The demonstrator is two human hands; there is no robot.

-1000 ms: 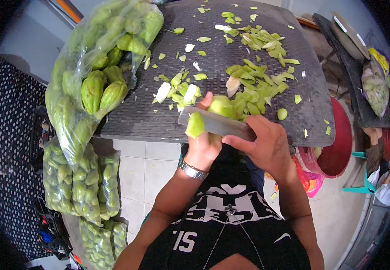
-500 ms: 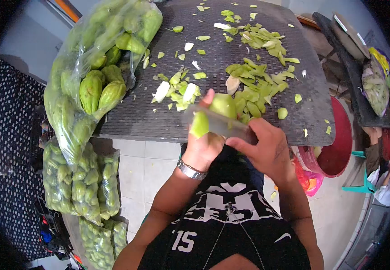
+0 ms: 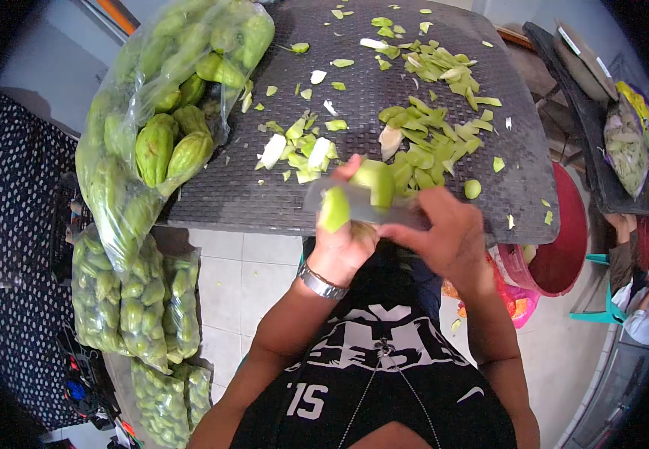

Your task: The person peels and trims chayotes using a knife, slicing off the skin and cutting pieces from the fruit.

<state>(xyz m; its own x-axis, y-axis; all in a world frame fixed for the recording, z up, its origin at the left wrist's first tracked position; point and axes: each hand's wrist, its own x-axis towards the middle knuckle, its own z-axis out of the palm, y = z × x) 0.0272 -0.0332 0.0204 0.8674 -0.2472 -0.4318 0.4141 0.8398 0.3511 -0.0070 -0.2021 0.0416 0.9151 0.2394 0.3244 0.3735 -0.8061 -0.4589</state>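
My left hand, with a silver watch at the wrist, is wrapped round a pale green chayote above the table's near edge. My right hand grips a knife, its wide blade lying across the left palm below the chayote. A green slice rests against the blade near its left end. Just beyond the hands lie cut green slices in a heap. To their left is a smaller scatter of pieces, some whitish.
A large clear bag of whole chayotes covers the left of the dark woven-textured table. More filled bags stand lower left. A red tub is at right, below the table edge. Another person's arm shows far right.
The knife blade has shifted slightly left and flatter, and my right hand has turned a little with it. The view has shifted slightly. Both hands keep their hold.
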